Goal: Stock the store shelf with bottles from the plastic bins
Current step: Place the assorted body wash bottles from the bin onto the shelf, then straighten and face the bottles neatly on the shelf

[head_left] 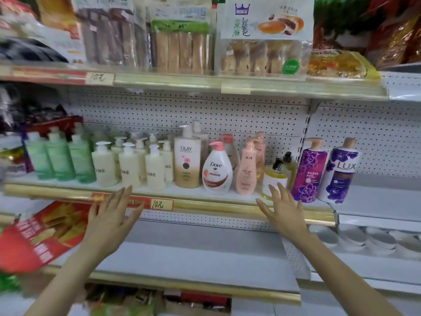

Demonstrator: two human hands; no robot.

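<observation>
Left hand (111, 215): fingers straight and spread, holding nothing, raised before the gold front rail of the white middle shelf (205, 205).
Right hand (282, 208): likewise spread and empty. Its fingertips overlap the squat clear-yellow bottle with a black pump (274, 176) near the shelf's right end; whether they touch cannot be told.
Row along the front edge, left to right: translucent green pump bottles (59, 156); cream white-pump bottles (129, 167), several deep; tall beige Olay bottle (187, 160); white Dove bottle with a pink pump (217, 172); slim pink bottles (247, 169); the yellow bottle; two purple Lux bottles (308, 172) at the right end.
Plastic bins: not in view.
Grey lower shelf (193, 254): red printed packet (38, 236) at its left edge.
Progress (judged): the row stands upright, labels forward, and fills the front edge. Stocking looks largely done. What remains in the bins cannot be told.
</observation>
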